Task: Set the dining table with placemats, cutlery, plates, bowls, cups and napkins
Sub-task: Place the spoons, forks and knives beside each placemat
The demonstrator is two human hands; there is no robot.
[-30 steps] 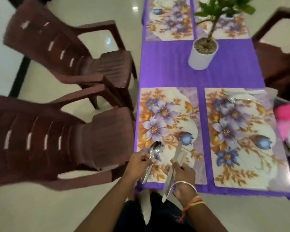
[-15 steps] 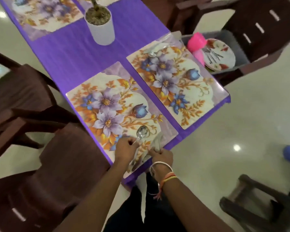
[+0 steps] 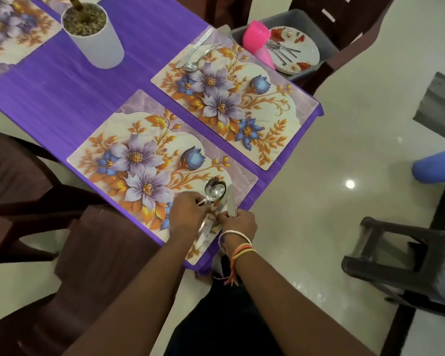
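Our left hand (image 3: 188,214) hovers over the lower right corner of the near placemat (image 3: 106,152), its fingers curled and pinching the handle of a spoon (image 3: 215,189). The spoon's bowl lies on the mat just above the knuckles. Our right hand (image 3: 238,223) is just beside it, almost touching, with the fingers closed around a knife (image 3: 231,205). The knife blade sticks up out of the fist along the mat's right edge. Another metal handle runs down between the two hands, and we cannot tell which piece it belongs to. A silver bangle (image 3: 233,233) and coloured threads circle our right wrist. The near placemat sits at the corner of the table on a purple cloth (image 3: 88,91). The far placemat (image 3: 275,116), with the same flower print, lies parallel and just beyond it. At the far mat's top edge a second knife (image 3: 195,47) and a second spoon (image 3: 199,60) rest side by side. Past that mat a grey tub (image 3: 329,51) sits on a chair seat and holds a stack of flowered plates (image 3: 303,44). Some cutlery lies on top of them, and pink cups (image 3: 257,38) are beside them. A white pot (image 3: 100,44) filled with soil stands on the cloth further up the table. A brown chair (image 3: 100,253) is pushed in on our left. On the floor to our right are a blue pot (image 3: 434,167) and a dark stool (image 3: 409,255).
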